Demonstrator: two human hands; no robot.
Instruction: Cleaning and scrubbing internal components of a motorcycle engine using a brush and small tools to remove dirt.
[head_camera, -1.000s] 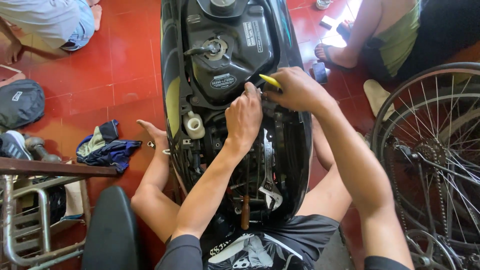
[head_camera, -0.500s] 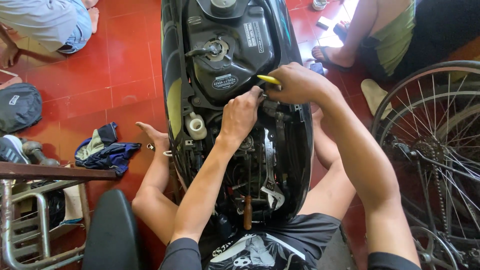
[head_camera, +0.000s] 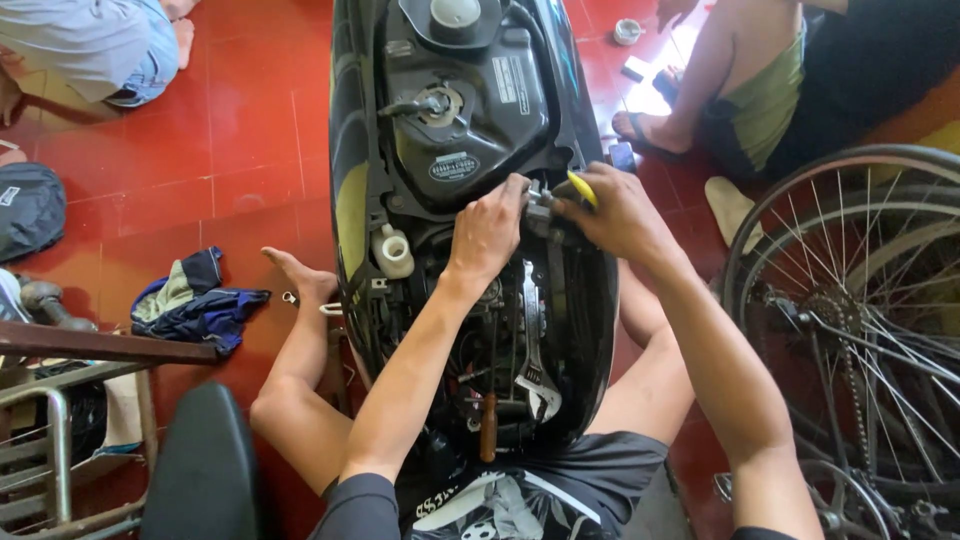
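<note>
— While the right hand (head_camera: 620, 210) closes around a yellow-handled tool (head_camera: 582, 187), what is the left hand (head_camera: 490, 228) doing?

— It curls over a small metal fitting (head_camera: 540, 200) just below the black fuel tank (head_camera: 460, 110), fingertips pinched on it, seemingly to steady the part while the tool bears on it. Both hands meet at that one spot, touching or nearly so.

— Can you see the tool's working end?

— No, the fingers hide it; only the yellow grip shows, sticking out above the knuckles.

— What lies around them?

— Below the tank the motorbike frame (head_camera: 350, 200) stands open, seat off, wiring and engine parts bare. An adjustable wrench (head_camera: 533, 350) rests inside, below the tank, and a wooden-handled tool (head_camera: 487, 428) stands lower still, both parked within easy reach. A white reservoir cap (head_camera: 392, 252) sits below the tank's left side.

— And beyond the bike?

— Left of the tank, a bundled blue cloth (head_camera: 190, 300) lies on the red tile floor (head_camera: 230, 130). Right of it, a bicycle wheel (head_camera: 850, 300) leans in, and another person's sandalled foot (head_camera: 650, 130) rests close by.
</note>
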